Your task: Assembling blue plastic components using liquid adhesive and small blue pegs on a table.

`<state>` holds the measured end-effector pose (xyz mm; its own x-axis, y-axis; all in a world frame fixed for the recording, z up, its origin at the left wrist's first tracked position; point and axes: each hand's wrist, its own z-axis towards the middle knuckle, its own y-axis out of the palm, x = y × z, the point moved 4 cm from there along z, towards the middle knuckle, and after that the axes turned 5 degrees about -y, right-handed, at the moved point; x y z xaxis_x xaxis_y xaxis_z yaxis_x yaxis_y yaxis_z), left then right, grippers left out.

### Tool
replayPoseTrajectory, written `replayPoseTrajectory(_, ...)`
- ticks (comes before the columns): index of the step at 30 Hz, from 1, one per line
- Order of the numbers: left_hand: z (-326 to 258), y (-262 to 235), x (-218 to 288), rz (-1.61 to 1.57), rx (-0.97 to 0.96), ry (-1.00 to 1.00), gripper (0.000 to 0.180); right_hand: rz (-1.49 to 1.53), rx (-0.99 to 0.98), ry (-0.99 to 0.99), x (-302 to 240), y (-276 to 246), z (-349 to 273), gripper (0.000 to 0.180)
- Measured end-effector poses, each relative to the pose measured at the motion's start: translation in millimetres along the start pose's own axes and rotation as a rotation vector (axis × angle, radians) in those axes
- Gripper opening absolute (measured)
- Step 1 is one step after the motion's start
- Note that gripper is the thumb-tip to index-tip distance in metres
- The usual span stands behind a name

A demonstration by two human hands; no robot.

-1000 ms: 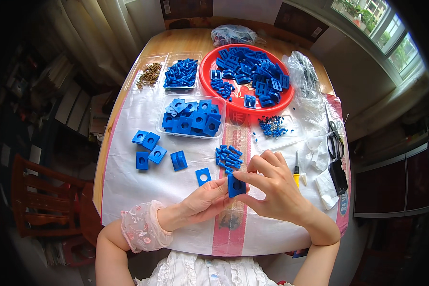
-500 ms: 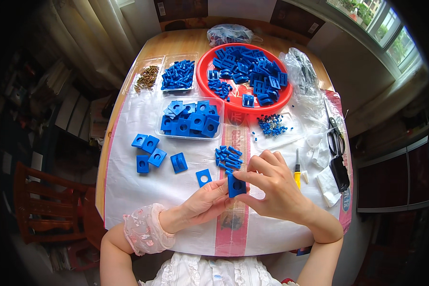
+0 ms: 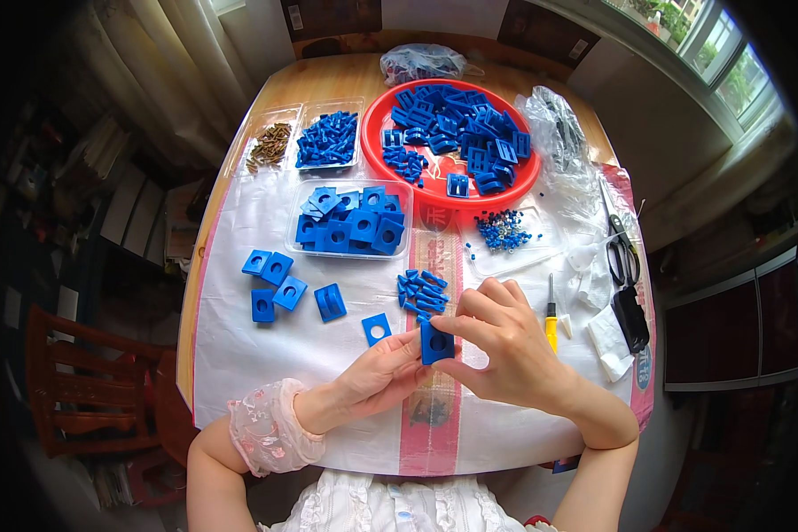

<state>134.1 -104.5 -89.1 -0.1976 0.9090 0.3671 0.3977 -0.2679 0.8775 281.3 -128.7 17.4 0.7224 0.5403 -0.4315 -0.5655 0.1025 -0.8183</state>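
Note:
Between my two hands, near the front middle of the table, is a blue square plastic piece with a round hole [image 3: 437, 346]. My left hand [image 3: 377, 377] pinches its left edge. With thumb and forefinger, my right hand [image 3: 505, 350] grips the same piece from the right, at its top and bottom corners. Just beyond it lies a small pile of blue pegs [image 3: 421, 290]. A flat blue square plate with a hole [image 3: 377, 329] rests left of the held piece. Further left are a curved blue piece [image 3: 330, 302] and several square blue pieces [image 3: 275, 266].
A red round tray [image 3: 381, 182] of blue parts stands at the back. Clear boxes hold blue squares [image 3: 350, 222], blue pegs [image 3: 328, 140] and brass-coloured screws [image 3: 269, 146]. Small beads [image 3: 505, 230] lie right of centre. A yellow-handled screwdriver [image 3: 551, 328] and black scissors [image 3: 626, 257] are at right.
The whole view has shifted very slightly. Both hands keep their hold on the blue square piece, with hardly any movement.

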Motion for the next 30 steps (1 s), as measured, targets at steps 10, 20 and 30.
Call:
replayPoseTrajectory(10, -2.0, 2.1, 0.5, -0.064, -0.045, -0.004, 0.036, 0.015, 0.021, -0.009, -2.8, -0.3, 1.7, 0.034)
replayPoseTrajectory(20, -0.6, -0.4, -0.6, -0.068, -0.042, 0.009, 0.036, 0.012, 0.037, -0.005, -4.1, -0.3, 2.5, 0.034)
replayPoseTrajectory(30, 4.9, -2.6, -0.3, -0.048, -0.001, 0.042, 0.032, -0.024, 0.024, 0.016, -2.0, 5.3, 1.7, 0.031)
